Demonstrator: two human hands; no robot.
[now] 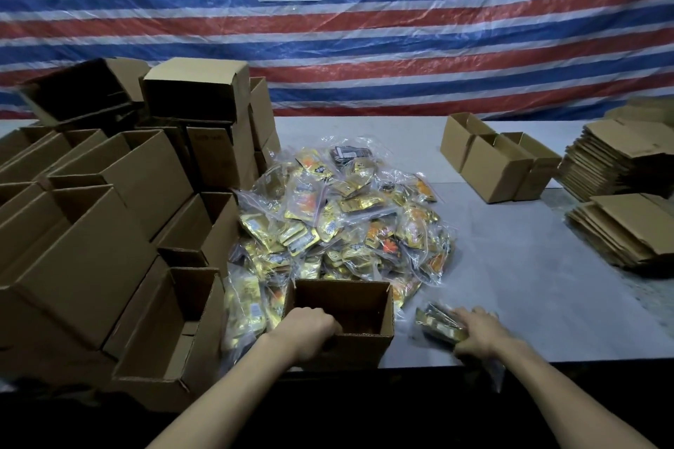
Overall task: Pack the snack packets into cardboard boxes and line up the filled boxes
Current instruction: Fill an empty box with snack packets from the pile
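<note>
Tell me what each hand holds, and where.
Left hand grips the open brown cardboard box by its near rim. Right hand holds a clear bag of gold snack packets by its right end; the grip is blurred.

Left forearm [226, 386]: bare, extended forward and to the right toward the open box [387, 310]. Left hand [310, 328]: knuckles up at the box's near left corner, fingers [330, 325] curled over the near rim and into the opening, gripping that wall.

Right forearm [554, 386]: bare, extended forward and to the left. Right hand [481, 333]: just right of the box, palm down, fingers spread over a snack packet [437, 324] and holding it. This hand is blurred; thumb position cannot be determined. The 2 hands are apart.
</note>
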